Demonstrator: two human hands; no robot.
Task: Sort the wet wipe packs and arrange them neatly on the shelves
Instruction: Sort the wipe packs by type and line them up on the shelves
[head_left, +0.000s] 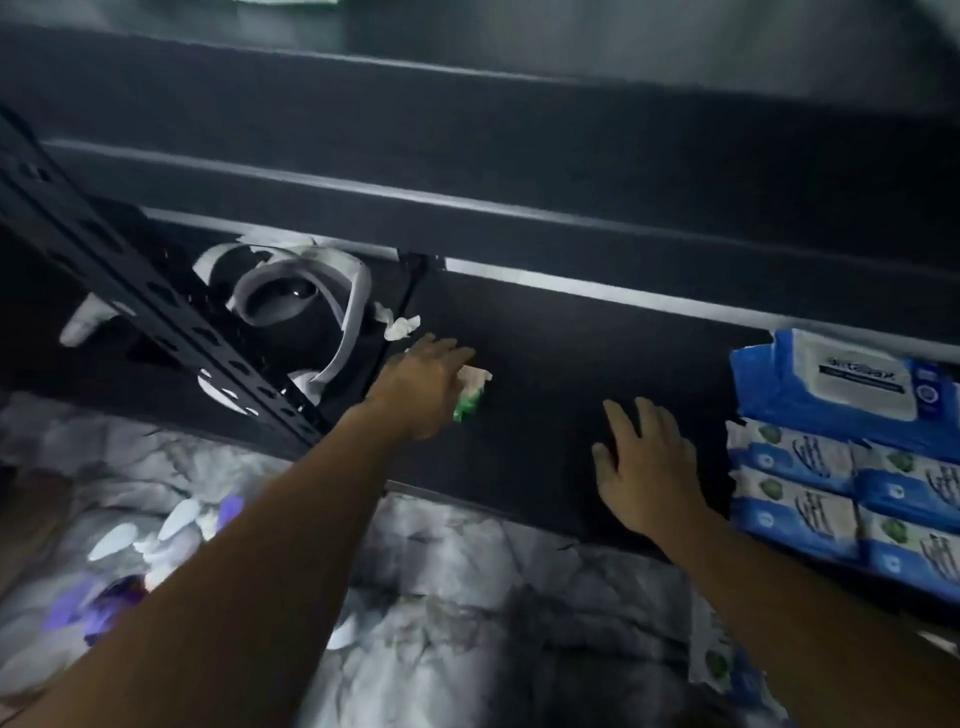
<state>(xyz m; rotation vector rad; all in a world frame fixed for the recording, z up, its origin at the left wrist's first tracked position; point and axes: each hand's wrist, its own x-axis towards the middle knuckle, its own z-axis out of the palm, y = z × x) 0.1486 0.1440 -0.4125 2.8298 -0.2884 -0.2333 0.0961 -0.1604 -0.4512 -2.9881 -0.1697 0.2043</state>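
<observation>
My left hand (423, 384) reaches onto the dark shelf (561, 364) and grips a small white and green wet wipe pack (471, 392), mostly hidden under the fingers. My right hand (647, 465) lies flat on the shelf with fingers spread, holding nothing. Just right of it sit blue and white wet wipe packs (800, 478) in rows, with a larger blue pack (852, 382) on top at the back.
A white headset with a controller (296, 301) lies on the shelf's left part behind a black perforated upright (130, 291). A crumpled white tissue (397, 325) lies beside it. Below the shelf is a marbled floor (441, 623) with purple and white items (145, 561).
</observation>
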